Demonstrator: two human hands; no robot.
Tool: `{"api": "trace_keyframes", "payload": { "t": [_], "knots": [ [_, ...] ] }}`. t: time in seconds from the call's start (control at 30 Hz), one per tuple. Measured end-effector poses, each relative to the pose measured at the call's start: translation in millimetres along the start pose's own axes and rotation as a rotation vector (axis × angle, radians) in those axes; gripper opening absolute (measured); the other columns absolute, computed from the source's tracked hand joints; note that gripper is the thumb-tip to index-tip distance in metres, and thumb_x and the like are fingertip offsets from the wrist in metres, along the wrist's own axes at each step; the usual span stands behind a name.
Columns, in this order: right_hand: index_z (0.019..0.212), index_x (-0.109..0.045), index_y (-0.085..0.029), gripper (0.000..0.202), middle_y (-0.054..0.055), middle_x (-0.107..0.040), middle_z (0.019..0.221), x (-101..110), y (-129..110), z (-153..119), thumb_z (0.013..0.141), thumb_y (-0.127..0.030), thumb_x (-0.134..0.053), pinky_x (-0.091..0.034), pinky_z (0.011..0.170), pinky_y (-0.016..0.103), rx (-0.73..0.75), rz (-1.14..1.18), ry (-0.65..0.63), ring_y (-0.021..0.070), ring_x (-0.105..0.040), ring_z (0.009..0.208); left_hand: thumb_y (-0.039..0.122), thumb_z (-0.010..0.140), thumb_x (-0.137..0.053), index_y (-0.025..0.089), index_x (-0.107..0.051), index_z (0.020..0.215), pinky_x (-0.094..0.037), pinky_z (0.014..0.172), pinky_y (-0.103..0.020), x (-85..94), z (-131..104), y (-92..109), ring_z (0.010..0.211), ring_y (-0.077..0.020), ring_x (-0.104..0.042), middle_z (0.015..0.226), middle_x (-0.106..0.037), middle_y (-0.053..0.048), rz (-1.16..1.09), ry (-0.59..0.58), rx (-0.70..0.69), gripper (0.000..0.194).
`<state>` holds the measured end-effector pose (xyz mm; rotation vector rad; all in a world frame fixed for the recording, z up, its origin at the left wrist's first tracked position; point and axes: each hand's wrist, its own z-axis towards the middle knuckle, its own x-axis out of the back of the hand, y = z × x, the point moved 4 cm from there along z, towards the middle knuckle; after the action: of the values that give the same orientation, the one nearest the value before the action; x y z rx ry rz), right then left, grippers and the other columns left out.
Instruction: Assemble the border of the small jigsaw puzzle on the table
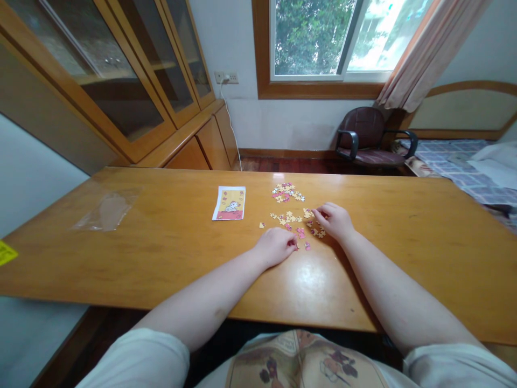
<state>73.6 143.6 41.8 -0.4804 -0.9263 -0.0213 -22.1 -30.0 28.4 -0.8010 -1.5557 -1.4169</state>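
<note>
Small jigsaw puzzle pieces (288, 217) in yellow and pink lie loose on the wooden table between my hands. My left hand (275, 248) rests low on the table at their near side, fingers curled in, with a puzzle piece (298, 247) at the fingertips. Over the right edge of the pieces, my right hand (334, 220) has its thumb and fingers drawn together; whether anything is pinched there is too small to make out. A few pink pieces (301, 233) lie between the two hands, and a single yellow piece (262, 225) sits beyond my left hand.
A heap of pieces (286, 192) lies farther back. Left of it is a picture sheet (229, 203) with a white animal on yellow and pink. A clear plastic bag (107, 211) lies on the table's left. Beyond the table (412, 253) stand an office chair (365, 134) and glass-door cabinets (177, 121).
</note>
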Motion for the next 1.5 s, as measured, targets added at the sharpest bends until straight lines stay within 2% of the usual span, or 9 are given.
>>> {"api": "trace_keyframes", "payload": {
  "t": [0.07, 0.13, 0.3, 0.4, 0.53, 0.67, 0.87, 1.2, 1.5],
  "knots": [
    [0.063, -0.062, -0.020, 0.037, 0.004, -0.057, 0.062, 2.8, -2.1, 0.8, 0.088, -0.042, -0.047, -0.037, 0.058, 0.026, -0.002, 0.006, -0.012, 0.0147, -0.052, 0.060, 0.029, 0.083, -0.057, 0.023, -0.069, 0.084, -0.046, 0.076, -0.030, -1.1, -0.3, 0.9, 0.082, -0.0184, -0.062, 0.084, -0.070, -0.002, 0.043, 0.021, -0.029, 0.014],
    [0.063, -0.062, -0.020, 0.036, 0.004, -0.058, 0.063, 5.2, -4.6, 1.6, 0.088, -0.042, -0.048, -0.037, 0.058, 0.026, 0.003, 0.022, -0.084, 0.0147, -0.052, 0.060, 0.029, 0.083, -0.056, 0.023, -0.069, 0.084, -0.047, 0.078, -0.032, -2.3, -0.7, 2.3, 0.083, -0.0189, -0.061, 0.084, -0.069, -0.003, 0.067, 0.025, -0.045, 0.015],
    [0.063, -0.066, -0.022, 0.021, 0.000, -0.062, 0.059, 0.0, -14.4, -4.9, 0.074, -0.041, -0.065, -0.034, 0.051, 0.025, -0.004, 0.090, -0.598, 0.0131, -0.051, 0.053, 0.030, 0.084, -0.055, 0.023, -0.069, 0.087, -0.047, 0.082, -0.032, 0.6, -3.0, 4.5, 0.087, -0.0188, -0.059, 0.094, -0.064, -0.005, 0.084, 0.059, -0.031, 0.016],
    [0.063, -0.069, -0.025, 0.011, -0.002, -0.063, 0.058, -1.3, -23.1, -9.4, 0.066, -0.035, -0.070, -0.033, 0.048, 0.024, -0.037, 0.120, -0.737, 0.0126, -0.052, 0.051, 0.034, 0.085, -0.054, 0.025, -0.070, 0.092, -0.047, 0.079, -0.033, 6.6, -5.3, 4.0, 0.088, -0.0193, -0.058, 0.095, -0.061, -0.005, 0.104, 0.075, -0.030, 0.019],
    [0.063, -0.070, -0.026, 0.001, -0.003, -0.064, 0.059, -6.1, -31.6, -12.7, 0.064, -0.027, -0.070, -0.034, 0.049, 0.024, -0.053, 0.143, -0.800, 0.0127, -0.054, 0.053, 0.041, 0.085, -0.054, 0.026, -0.072, 0.094, -0.046, 0.075, -0.033, 9.5, -6.2, 1.9, 0.084, -0.0200, -0.058, 0.090, -0.061, -0.005, 0.146, 0.031, -0.042, 0.025],
    [0.062, -0.070, -0.025, 0.003, -0.002, -0.065, 0.058, -11.9, -30.9, -15.2, 0.063, -0.023, -0.068, -0.034, 0.048, 0.025, -0.058, 0.135, -0.812, 0.0133, -0.054, 0.052, 0.037, 0.085, -0.054, 0.027, -0.073, 0.089, -0.046, 0.075, -0.033, 6.5, -4.9, 0.9, 0.084, -0.0200, -0.058, 0.088, -0.062, -0.005, 0.141, 0.018, -0.035, 0.022],
    [0.064, -0.069, -0.024, 0.003, -0.002, -0.064, 0.058, -15.7, -33.1, -17.0, 0.066, -0.024, -0.066, -0.034, 0.049, 0.025, -0.052, 0.127, -0.866, 0.0135, -0.054, 0.053, 0.037, 0.085, -0.053, 0.028, -0.071, 0.097, -0.046, 0.073, -0.032, 5.2, -5.1, 2.9, 0.084, -0.0201, -0.058, 0.089, -0.060, -0.005, 0.148, 0.036, -0.040, 0.024],
    [0.075, -0.070, -0.020, 0.014, 0.001, -0.066, 0.069, -17.6, -40.3, -16.6, 0.070, -0.032, -0.063, -0.035, 0.056, 0.023, -0.061, 0.066, -0.944, 0.0133, -0.054, 0.062, 0.029, 0.080, -0.057, 0.025, -0.069, 0.090, -0.046, 0.077, -0.030, 2.9, -3.1, 2.3, 0.084, -0.0188, -0.058, 0.087, -0.060, -0.003, 0.067, 0.033, -0.009, 0.016],
    [0.075, -0.069, -0.020, 0.016, 0.001, -0.065, 0.070, -16.4, -41.3, -16.2, 0.069, -0.034, -0.063, -0.033, 0.056, 0.024, -0.067, 0.059, -0.928, 0.0136, -0.054, 0.062, 0.030, 0.078, -0.060, 0.022, -0.067, 0.084, -0.045, 0.075, -0.029, 4.7, -3.0, 2.8, 0.081, -0.0179, -0.058, 0.085, -0.060, -0.003, 0.019, 0.048, 0.003, 0.012]
  ]
}}
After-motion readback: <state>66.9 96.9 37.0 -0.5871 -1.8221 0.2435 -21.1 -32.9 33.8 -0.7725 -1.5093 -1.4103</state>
